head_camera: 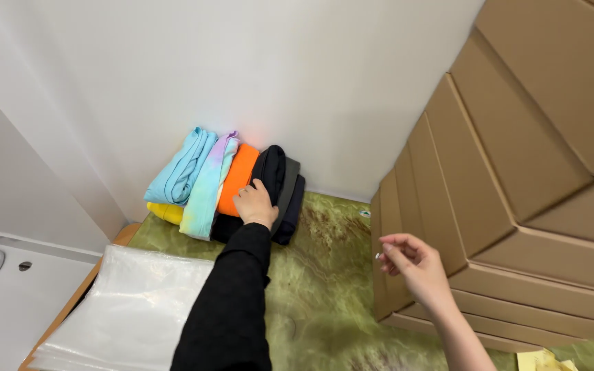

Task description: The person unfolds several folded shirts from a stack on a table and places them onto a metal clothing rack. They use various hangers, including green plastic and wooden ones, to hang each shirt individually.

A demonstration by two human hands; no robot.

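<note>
Against the wall, at the back of the green bench (324,275), a row of folded clothes (225,182) stands on edge: blue, tie-dye, orange, black, grey, with a yellow piece beneath. The left hand (256,204), arm stretched forward in a black sleeve, lies flat on the black garment (271,168), fingers pressing it, not gripping. The row could likely tip or slump if that hand pushes sideways. The right hand (412,264) hovers empty near the stacked cardboard boxes (517,206), fingers loosely curled. A pile of clear plastic bags (132,309) lies at the bench's left edge.
</note>
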